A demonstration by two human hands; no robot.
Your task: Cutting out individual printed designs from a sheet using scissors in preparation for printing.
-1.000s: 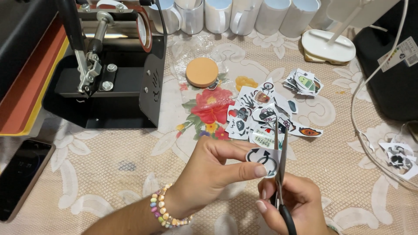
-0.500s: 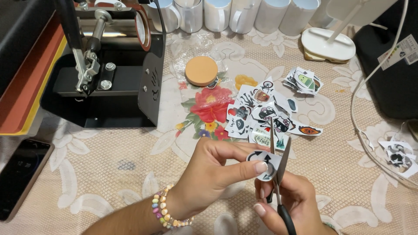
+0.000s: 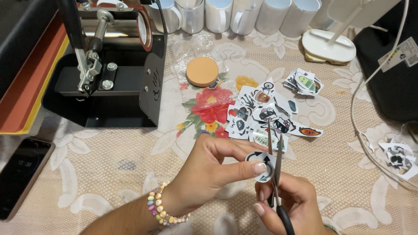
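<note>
My left hand pinches a small round white paper cutout with a black design between thumb and fingers. My right hand grips black-handled scissors; the blades point up and away and are slightly apart at the cutout's right edge. A beaded bracelet sits on my left wrist. Just beyond the hands lies a pile of cut paper stickers on the lace tablecloth.
A black mug heat press stands at the back left, a row of white mugs behind. A round cork disc lies on clear plastic. A phone lies left, a white lamp base back right, more paper scraps right.
The cutout has turned a little in my left fingers, and the scissors have shifted slightly along its edge. Nothing else on the table has moved.
</note>
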